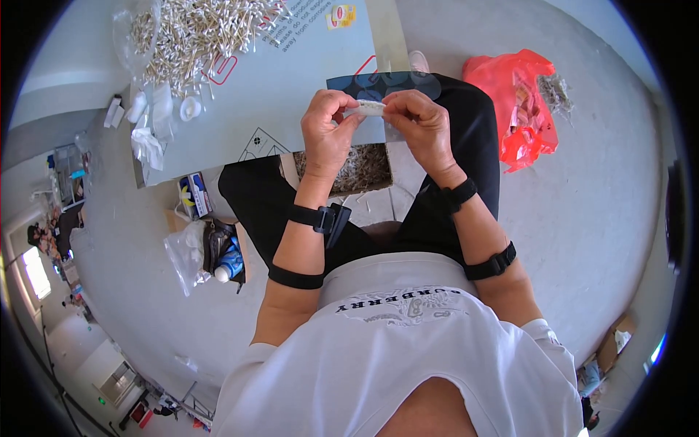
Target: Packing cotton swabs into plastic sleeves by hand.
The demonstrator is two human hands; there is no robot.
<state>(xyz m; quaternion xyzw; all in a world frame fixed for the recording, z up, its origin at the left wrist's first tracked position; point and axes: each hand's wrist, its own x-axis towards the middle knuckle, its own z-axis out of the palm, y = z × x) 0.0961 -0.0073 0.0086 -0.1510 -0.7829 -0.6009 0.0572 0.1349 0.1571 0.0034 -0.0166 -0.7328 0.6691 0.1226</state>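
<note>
My left hand [327,132] and my right hand [422,127] meet above the near edge of the table. Between their fingertips they pinch a small white elongated piece [370,108], one end in each hand. It may be a little bundle or packet; its exact kind is too small to make out. Just beyond the fingers lies a dark translucent sheet [429,86] with round shapes on it. A big heap of cotton swabs [193,40] covers the far left of the table [291,80].
Beneath the table edge, between my legs, is a cardboard box [357,175] of loose sticks. Clear plastic bags [162,113] and a round white lid [190,108] lie at the table's left. A red plastic bag [528,149] rests on the floor at right; a carton [240,255] stands at left.
</note>
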